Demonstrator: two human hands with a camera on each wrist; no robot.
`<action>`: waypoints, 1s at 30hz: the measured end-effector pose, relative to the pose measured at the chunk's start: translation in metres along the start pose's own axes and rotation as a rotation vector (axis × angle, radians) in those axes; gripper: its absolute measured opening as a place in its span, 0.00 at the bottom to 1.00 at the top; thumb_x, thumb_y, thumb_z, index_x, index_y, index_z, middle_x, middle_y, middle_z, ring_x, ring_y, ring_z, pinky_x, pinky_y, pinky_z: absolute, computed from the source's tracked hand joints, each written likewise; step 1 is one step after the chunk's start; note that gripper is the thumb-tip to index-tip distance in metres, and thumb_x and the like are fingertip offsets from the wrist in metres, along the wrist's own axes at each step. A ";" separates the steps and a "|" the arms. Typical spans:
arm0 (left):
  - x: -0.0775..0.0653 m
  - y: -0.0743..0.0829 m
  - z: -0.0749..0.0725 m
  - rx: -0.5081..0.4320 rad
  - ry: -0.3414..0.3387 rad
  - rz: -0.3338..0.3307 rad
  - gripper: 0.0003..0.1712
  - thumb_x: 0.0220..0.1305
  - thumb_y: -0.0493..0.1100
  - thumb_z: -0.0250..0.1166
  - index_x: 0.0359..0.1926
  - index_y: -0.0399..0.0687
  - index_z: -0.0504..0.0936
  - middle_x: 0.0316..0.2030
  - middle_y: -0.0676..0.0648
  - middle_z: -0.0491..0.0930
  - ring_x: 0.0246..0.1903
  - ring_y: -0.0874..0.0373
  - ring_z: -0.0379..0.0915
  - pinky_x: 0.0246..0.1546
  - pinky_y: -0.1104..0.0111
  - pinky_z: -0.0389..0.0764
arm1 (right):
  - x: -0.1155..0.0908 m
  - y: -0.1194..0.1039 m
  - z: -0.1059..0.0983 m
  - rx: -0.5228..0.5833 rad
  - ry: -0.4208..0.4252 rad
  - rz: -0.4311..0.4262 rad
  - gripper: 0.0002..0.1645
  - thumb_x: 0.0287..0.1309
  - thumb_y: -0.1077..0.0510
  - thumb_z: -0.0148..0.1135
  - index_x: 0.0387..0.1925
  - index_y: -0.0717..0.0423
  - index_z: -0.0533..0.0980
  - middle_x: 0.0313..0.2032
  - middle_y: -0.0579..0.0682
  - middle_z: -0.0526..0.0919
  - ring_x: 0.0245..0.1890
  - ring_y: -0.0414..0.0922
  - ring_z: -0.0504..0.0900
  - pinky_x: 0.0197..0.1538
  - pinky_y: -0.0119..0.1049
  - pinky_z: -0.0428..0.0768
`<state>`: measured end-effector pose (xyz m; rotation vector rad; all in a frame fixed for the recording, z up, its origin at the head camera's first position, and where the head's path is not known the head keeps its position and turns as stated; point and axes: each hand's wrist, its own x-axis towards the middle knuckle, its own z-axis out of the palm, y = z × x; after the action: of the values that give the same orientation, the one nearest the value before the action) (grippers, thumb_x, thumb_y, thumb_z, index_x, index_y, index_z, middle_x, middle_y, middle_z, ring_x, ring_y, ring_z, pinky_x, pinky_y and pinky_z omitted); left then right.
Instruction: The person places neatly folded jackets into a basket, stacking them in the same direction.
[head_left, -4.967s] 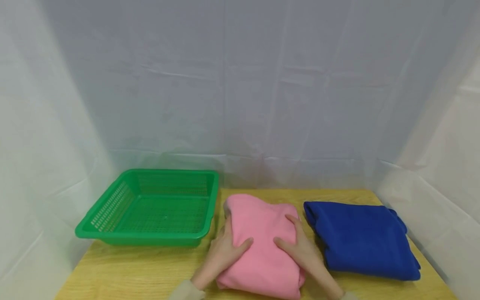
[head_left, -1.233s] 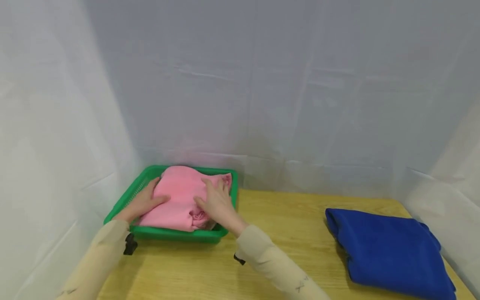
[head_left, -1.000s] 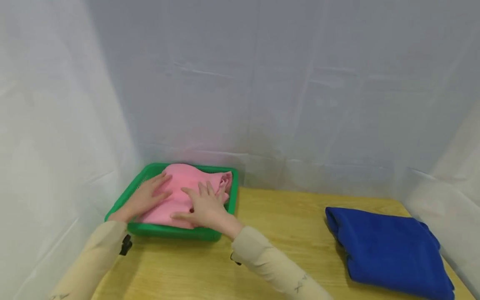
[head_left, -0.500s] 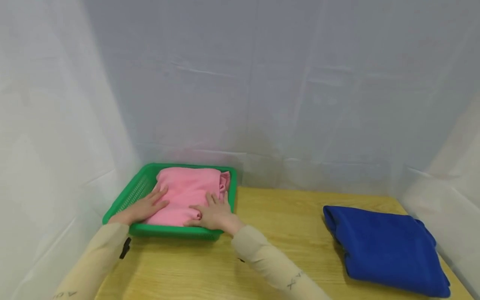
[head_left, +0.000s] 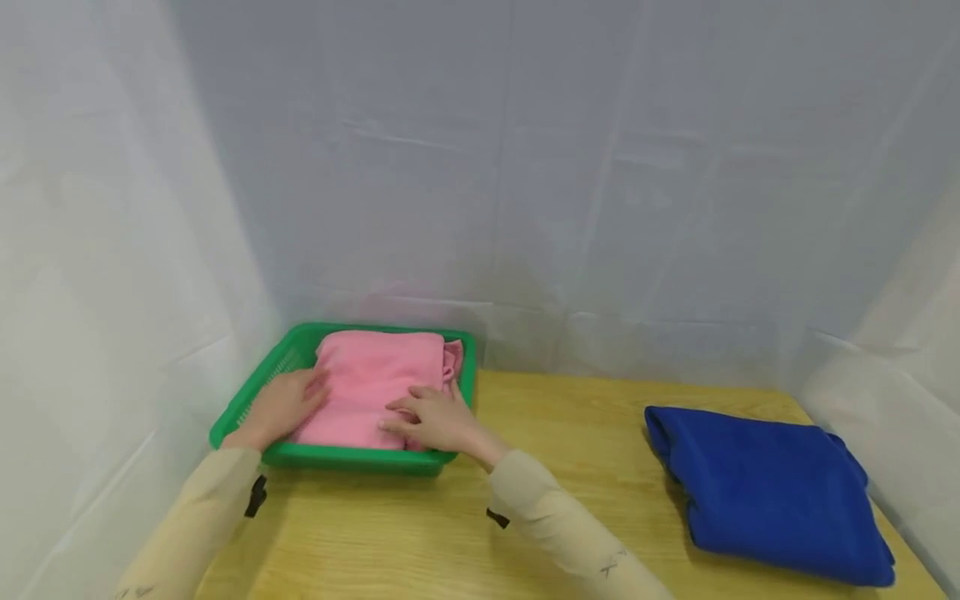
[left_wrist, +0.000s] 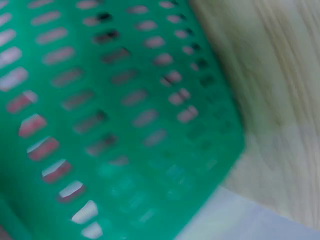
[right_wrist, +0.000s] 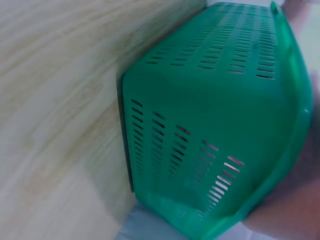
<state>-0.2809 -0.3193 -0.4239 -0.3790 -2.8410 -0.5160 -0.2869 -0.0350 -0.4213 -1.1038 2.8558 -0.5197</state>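
A folded pink fleece cloth (head_left: 378, 367) lies inside a green slotted plastic basket (head_left: 345, 457) at the left of the table. My left hand (head_left: 279, 408) reaches over the basket's left front corner, its fingers along the cloth's left edge. At the cloth's right front part, my right hand (head_left: 441, 419) touches it with loosely bent fingers. Both wrist views mostly show the basket's outer wall, with pink showing through some slots. In the right wrist view, part of the right hand (right_wrist: 287, 212) hangs over the rim; its fingertips are hidden there.
A folded blue cloth (head_left: 772, 496) lies on the right side of the wooden table (head_left: 570, 433). White sheeting (head_left: 525, 208) hangs behind the table and along both sides.
The pink cloth has gone from the table's middle into the basket and now lies flatter and squarer. In the last half second, the left hand has shifted slightly leftward and the right fingers have bent.
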 end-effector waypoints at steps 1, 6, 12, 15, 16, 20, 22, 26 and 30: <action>0.001 0.003 -0.001 0.005 0.044 -0.005 0.25 0.75 0.44 0.58 0.65 0.30 0.75 0.58 0.27 0.77 0.58 0.28 0.73 0.58 0.38 0.72 | -0.002 0.002 -0.002 0.032 0.051 -0.016 0.32 0.73 0.30 0.46 0.66 0.39 0.76 0.67 0.44 0.75 0.72 0.47 0.67 0.75 0.61 0.53; 0.009 0.031 -0.004 -0.023 0.188 -0.008 0.18 0.74 0.41 0.59 0.57 0.36 0.82 0.52 0.32 0.83 0.50 0.33 0.80 0.49 0.41 0.79 | -0.018 0.014 -0.011 0.025 0.317 -0.040 0.19 0.74 0.43 0.56 0.58 0.45 0.81 0.58 0.46 0.83 0.61 0.49 0.78 0.66 0.50 0.72; 0.018 0.075 0.004 -0.005 0.268 0.055 0.14 0.74 0.42 0.60 0.52 0.40 0.85 0.47 0.37 0.86 0.38 0.41 0.84 0.36 0.48 0.84 | -0.037 0.032 -0.026 -0.088 0.489 -0.032 0.17 0.71 0.46 0.61 0.54 0.48 0.82 0.54 0.50 0.84 0.58 0.54 0.79 0.62 0.54 0.75; 0.023 0.094 0.011 0.025 0.298 0.110 0.14 0.73 0.42 0.61 0.51 0.38 0.85 0.46 0.37 0.86 0.40 0.41 0.84 0.40 0.49 0.84 | -0.048 0.041 -0.035 -0.147 0.518 -0.010 0.18 0.70 0.46 0.62 0.55 0.48 0.82 0.57 0.51 0.83 0.59 0.55 0.78 0.63 0.56 0.73; 0.024 0.100 0.013 0.033 0.308 0.130 0.13 0.72 0.41 0.62 0.50 0.38 0.85 0.46 0.37 0.86 0.41 0.41 0.84 0.42 0.49 0.84 | -0.052 0.044 -0.037 -0.164 0.529 -0.005 0.18 0.69 0.45 0.63 0.55 0.47 0.82 0.58 0.52 0.82 0.59 0.55 0.78 0.63 0.56 0.73; 0.027 0.121 0.022 0.091 0.351 0.209 0.14 0.70 0.42 0.64 0.50 0.37 0.85 0.47 0.37 0.86 0.48 0.39 0.81 0.51 0.48 0.81 | -0.067 0.054 -0.046 -0.238 0.570 0.000 0.20 0.68 0.44 0.64 0.57 0.45 0.81 0.59 0.53 0.81 0.61 0.55 0.76 0.63 0.57 0.72; 0.028 0.132 0.026 0.120 0.363 0.237 0.15 0.69 0.42 0.66 0.51 0.37 0.84 0.48 0.38 0.85 0.51 0.39 0.80 0.54 0.48 0.79 | -0.074 0.060 -0.050 -0.277 0.587 -0.002 0.21 0.68 0.44 0.64 0.58 0.44 0.80 0.59 0.53 0.80 0.61 0.56 0.76 0.63 0.58 0.72; 0.031 0.152 0.033 0.153 0.355 0.260 0.18 0.68 0.44 0.68 0.54 0.40 0.83 0.52 0.40 0.84 0.55 0.40 0.77 0.59 0.47 0.75 | -0.088 0.071 -0.055 -0.346 0.606 -0.001 0.23 0.67 0.43 0.65 0.59 0.44 0.79 0.60 0.54 0.79 0.61 0.57 0.75 0.62 0.59 0.72; 0.035 0.171 0.043 0.159 0.335 0.283 0.19 0.70 0.46 0.66 0.56 0.42 0.83 0.54 0.42 0.83 0.56 0.42 0.75 0.62 0.47 0.72 | -0.103 0.082 -0.059 -0.384 0.622 0.016 0.24 0.65 0.43 0.68 0.59 0.45 0.79 0.59 0.55 0.80 0.60 0.58 0.76 0.61 0.59 0.72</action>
<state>-0.2712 -0.1410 -0.4004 -0.5908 -2.4325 -0.2655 -0.2722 0.1073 -0.4012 -1.1190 3.6237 -0.3695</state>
